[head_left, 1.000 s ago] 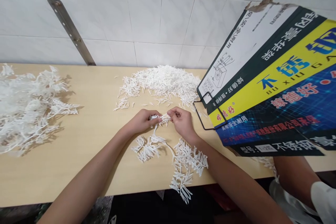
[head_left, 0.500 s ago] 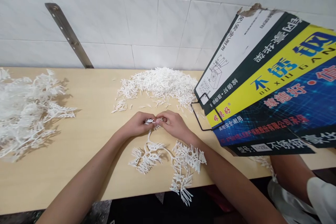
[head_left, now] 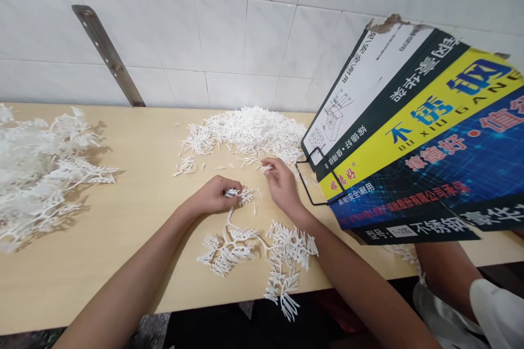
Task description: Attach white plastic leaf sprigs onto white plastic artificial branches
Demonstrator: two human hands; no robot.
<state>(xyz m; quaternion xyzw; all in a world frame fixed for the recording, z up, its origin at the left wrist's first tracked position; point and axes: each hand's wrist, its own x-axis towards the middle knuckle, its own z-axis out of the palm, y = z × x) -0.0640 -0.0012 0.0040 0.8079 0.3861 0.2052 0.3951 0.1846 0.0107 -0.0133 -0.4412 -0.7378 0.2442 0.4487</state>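
My left hand (head_left: 215,194) is closed around one end of a white branched plastic sprue (head_left: 237,235). Its tip cluster pokes out past my thumb, while the rest of the branches spread over the table toward me and hang over the front edge. Up and to the right, my right hand (head_left: 282,186) is apart from the sprue, thumb and fingers pinched on small white plastic sticks (head_left: 267,168). Just beyond its fingertips lies a heap of loose white sticks (head_left: 254,128). A few single sticks (head_left: 256,208) lie between my hands.
A large mass of white sprues (head_left: 41,174) covers the table's left side. On the right, a printed cardboard panel (head_left: 409,136) stands with a black wire frame (head_left: 319,196) at its corner. Behind it shows another person's arm (head_left: 446,272). A tiled wall (head_left: 221,27) backs the table (head_left: 135,174).
My right hand has left my left hand and moved up and right to the heap's near edge, with small sticks in its fingers. Loose sticks now show between my hands. The left hand stays put.
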